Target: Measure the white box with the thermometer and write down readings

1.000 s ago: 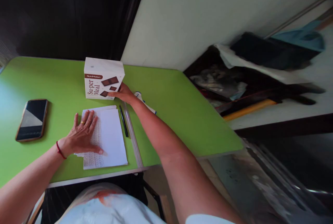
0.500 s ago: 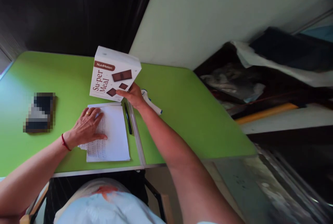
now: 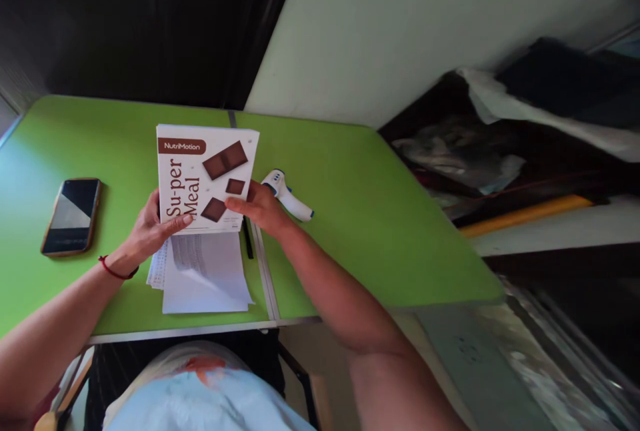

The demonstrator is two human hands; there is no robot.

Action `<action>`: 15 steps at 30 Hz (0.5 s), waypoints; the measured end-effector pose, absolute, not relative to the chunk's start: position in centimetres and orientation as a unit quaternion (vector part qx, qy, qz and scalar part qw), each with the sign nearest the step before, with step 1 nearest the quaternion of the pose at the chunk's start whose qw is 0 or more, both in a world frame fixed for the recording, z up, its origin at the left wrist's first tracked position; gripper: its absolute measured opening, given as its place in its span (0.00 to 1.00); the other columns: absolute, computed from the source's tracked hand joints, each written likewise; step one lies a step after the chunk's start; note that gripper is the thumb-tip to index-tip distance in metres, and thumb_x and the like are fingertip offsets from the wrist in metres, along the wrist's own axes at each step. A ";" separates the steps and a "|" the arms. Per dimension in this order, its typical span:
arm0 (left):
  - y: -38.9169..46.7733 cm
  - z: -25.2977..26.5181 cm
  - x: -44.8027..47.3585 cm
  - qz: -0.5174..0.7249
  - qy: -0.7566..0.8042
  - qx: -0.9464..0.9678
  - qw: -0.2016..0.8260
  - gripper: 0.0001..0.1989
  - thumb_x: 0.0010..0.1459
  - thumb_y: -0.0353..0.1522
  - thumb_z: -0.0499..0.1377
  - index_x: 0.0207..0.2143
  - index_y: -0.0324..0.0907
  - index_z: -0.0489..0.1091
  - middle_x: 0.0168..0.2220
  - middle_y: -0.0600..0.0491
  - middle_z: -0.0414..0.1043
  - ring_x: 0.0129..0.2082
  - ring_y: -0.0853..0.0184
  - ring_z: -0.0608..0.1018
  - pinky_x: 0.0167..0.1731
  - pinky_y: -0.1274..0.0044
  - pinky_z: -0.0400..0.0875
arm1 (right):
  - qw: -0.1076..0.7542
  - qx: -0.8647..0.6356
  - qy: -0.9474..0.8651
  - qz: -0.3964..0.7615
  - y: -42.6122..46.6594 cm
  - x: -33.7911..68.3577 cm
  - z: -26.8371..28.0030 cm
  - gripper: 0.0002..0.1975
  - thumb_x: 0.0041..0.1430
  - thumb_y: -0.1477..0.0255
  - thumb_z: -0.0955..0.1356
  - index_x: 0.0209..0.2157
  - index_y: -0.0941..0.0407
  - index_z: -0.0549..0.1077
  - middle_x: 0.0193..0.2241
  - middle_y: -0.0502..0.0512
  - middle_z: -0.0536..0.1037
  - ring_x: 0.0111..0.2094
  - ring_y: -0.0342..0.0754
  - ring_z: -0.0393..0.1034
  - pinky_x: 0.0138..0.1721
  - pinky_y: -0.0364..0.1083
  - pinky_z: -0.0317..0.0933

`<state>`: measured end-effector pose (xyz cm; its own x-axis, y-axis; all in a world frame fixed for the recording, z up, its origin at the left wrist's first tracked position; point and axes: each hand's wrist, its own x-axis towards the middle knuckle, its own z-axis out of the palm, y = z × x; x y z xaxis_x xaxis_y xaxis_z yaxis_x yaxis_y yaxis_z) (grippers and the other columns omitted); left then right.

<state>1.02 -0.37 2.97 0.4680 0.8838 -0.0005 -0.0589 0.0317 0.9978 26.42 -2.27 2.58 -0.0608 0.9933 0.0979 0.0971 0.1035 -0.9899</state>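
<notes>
Both hands hold a white box [image 3: 183,164] printed "NutriMotion Su-per Meal" with brown chocolate-like blocks, its front turned toward me. My left hand [image 3: 155,223] grips the lower left edge, thumb across the front, and wears a red cord at the wrist. On the right edge, my right hand [image 3: 257,205] has its thumb pressed on the front. Beneath and nearer to me lies a stack of paper sheets [image 3: 207,284], partly covered by the box; small writing shows on it. A black pen [image 3: 248,241] beside the stack is partly hidden.
A phone [image 3: 73,216] lies at the left on the green table [image 3: 380,231]. Right of my right hand is a white and blue infrared thermometer [image 3: 290,196]. A seam strip crosses the table. Cluttered dark shelves [image 3: 450,151] stand at the right, past the pale wall [image 3: 350,37].
My left hand has left the papers and taken hold of the box's left edge. The box has come lower and nearer, its front now squarer to me. My right hand still holds it.
</notes>
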 end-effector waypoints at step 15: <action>0.2 3.2 0.6 0.343 0.396 0.647 0.554 0.33 0.56 0.53 0.69 0.54 0.39 0.69 0.52 0.40 0.79 0.51 0.48 0.81 0.50 0.56 0.77 | 0.192 -0.849 -0.463 0.167 -3.1 36.1 -0.7 0.10 0.55 0.66 0.76 0.33 0.56 0.75 0.41 0.68 0.82 0.46 0.68 0.79 0.46 0.61 0.71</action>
